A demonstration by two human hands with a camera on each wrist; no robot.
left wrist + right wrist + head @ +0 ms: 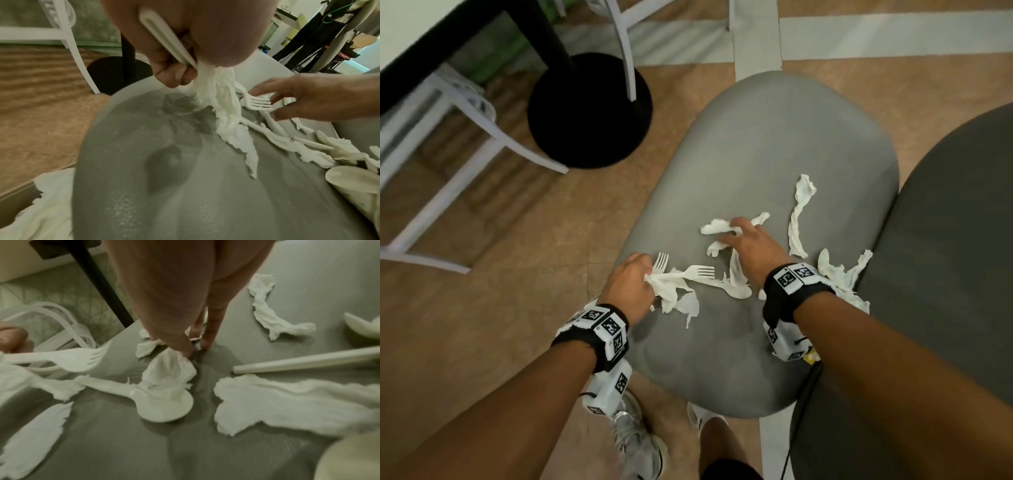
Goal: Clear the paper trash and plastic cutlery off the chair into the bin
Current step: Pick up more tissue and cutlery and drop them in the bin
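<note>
Torn white tissue and white plastic cutlery lie scattered on a grey chair seat [774, 147]. At the seat's left edge my left hand [645, 270] grips a fork handle [164, 40] together with a bunch of tissue [211, 84]. Fork tines [702, 272] stick out to the right of it. My right hand [732, 233] lies spread over small tissue scraps [717, 226] mid-seat, with a straight fingertip pressing one scrap [170, 368]. A spoon [164, 407] lies just in front of that scrap. A long tissue strip [799, 219] and a heap of tissue [842, 274] lie to the right.
A darker grey chair [962, 240] touches the seat on the right. A black round table base [589, 113] and a white chair frame [448, 171] stand on the brown floor to the left. My feet [633, 438] are below the seat's near edge. No bin is in view.
</note>
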